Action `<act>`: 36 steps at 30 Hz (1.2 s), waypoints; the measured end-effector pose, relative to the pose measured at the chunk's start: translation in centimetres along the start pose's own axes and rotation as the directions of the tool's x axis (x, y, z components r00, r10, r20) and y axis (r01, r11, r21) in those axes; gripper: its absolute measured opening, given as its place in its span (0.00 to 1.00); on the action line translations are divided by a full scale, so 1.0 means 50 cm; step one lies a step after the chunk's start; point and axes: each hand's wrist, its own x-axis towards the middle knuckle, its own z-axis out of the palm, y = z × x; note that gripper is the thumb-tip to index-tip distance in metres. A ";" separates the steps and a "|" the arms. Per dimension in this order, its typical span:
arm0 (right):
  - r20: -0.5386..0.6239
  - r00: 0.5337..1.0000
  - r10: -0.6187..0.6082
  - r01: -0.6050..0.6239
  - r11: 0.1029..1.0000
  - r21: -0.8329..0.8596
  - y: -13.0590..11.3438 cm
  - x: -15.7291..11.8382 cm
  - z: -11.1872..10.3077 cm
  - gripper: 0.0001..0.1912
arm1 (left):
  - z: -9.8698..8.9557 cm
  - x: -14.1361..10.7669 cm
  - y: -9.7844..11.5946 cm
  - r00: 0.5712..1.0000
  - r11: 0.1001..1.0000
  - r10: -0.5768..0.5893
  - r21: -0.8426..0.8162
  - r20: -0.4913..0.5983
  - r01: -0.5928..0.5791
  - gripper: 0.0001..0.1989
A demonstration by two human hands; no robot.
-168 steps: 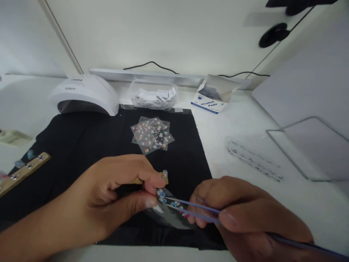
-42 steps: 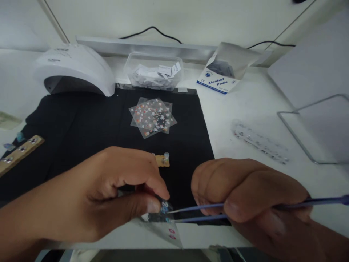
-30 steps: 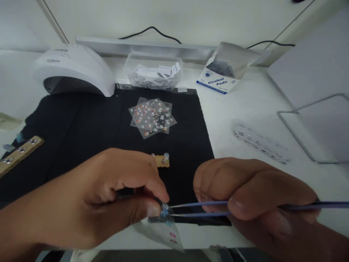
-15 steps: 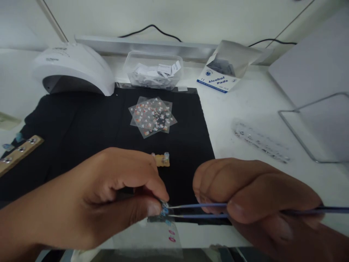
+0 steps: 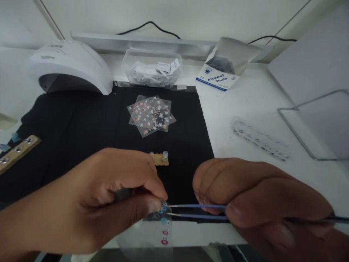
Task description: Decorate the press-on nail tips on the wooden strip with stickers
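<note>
Between thumb and fingers, my left hand [image 5: 117,196] pinches a clear sticker sheet [image 5: 164,231] printed with small blue and pink ring shapes; its lower part hangs past the table's front edge. My right hand [image 5: 259,193] is closed around blue tweezers [image 5: 201,206], which point left. Their two tips are slightly apart at the blue shapes beside my left thumb; I cannot tell whether they grip one. Just beyond my left hand, a small tan piece [image 5: 161,159] with clear bits on its ends lies on the black cloth [image 5: 89,127], partly hidden by my fingers.
Patterned clear sheets [image 5: 151,114] lie fanned on the cloth. Behind are a white dome-shaped lamp [image 5: 71,65], a plastic tub [image 5: 152,69] of white packets and an alcohol pads box [image 5: 226,69]. A wooden strip [image 5: 20,151] sits at left, a clear strip [image 5: 259,140] at right.
The sheet's hanging part has swung slightly left, and its blue shapes show more. The tweezers stay close to it, their tips a little further left. Both hands keep their grips.
</note>
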 end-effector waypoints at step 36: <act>-0.192 0.981 -0.021 0.009 0.998 -0.062 -0.005 -0.004 0.024 0.14 | 0.001 0.006 -0.002 1.000 1.000 -0.021 -0.019 -0.023 0.020 0.05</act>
